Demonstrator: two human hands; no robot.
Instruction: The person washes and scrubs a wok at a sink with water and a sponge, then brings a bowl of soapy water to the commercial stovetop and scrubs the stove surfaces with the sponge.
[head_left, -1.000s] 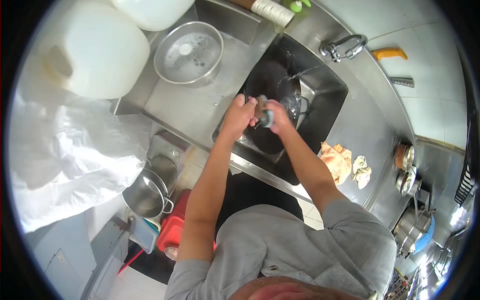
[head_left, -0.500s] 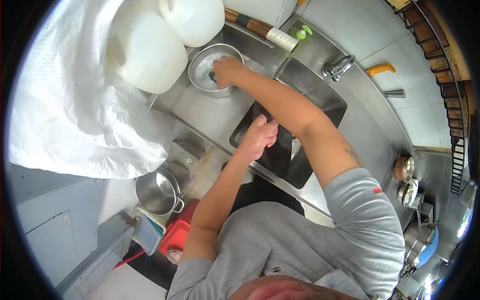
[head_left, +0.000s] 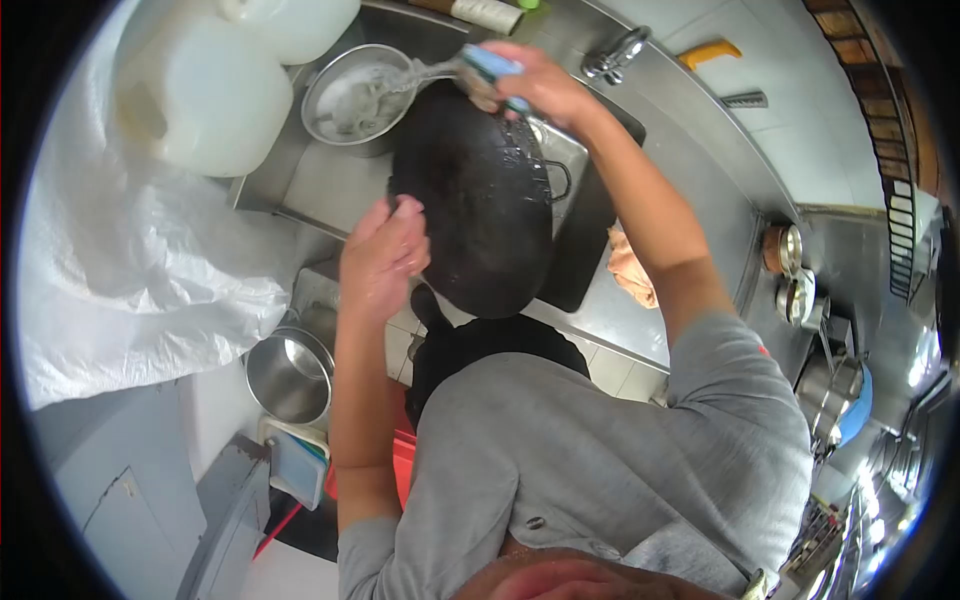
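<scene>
A large dark oval pan [head_left: 470, 200] is held up over the sink's front edge, its wide surface facing the camera. My left hand [head_left: 385, 250] grips the pan's rim at its left side, fingers closed round it. My right hand [head_left: 540, 85] is closed on a blue and green sponge [head_left: 490, 65] at the pan's top edge. Water trails between the sponge and a round metal bowl [head_left: 360, 95] of suds to its left. Wet streaks show on the pan's upper right. A wire handle [head_left: 560, 180] shows right of the pan.
Behind the sink is a faucet [head_left: 617, 55]. White jugs [head_left: 205, 90] and a white plastic bag [head_left: 150, 270] stand at the left. An orange cloth [head_left: 630, 268] lies right of the sink. A steel pot [head_left: 288, 375] sits lower left.
My right hand has come out of the bowl and moved right with the sponge. My left hand has lifted the dark pan out of the sink. The view has shifted.
</scene>
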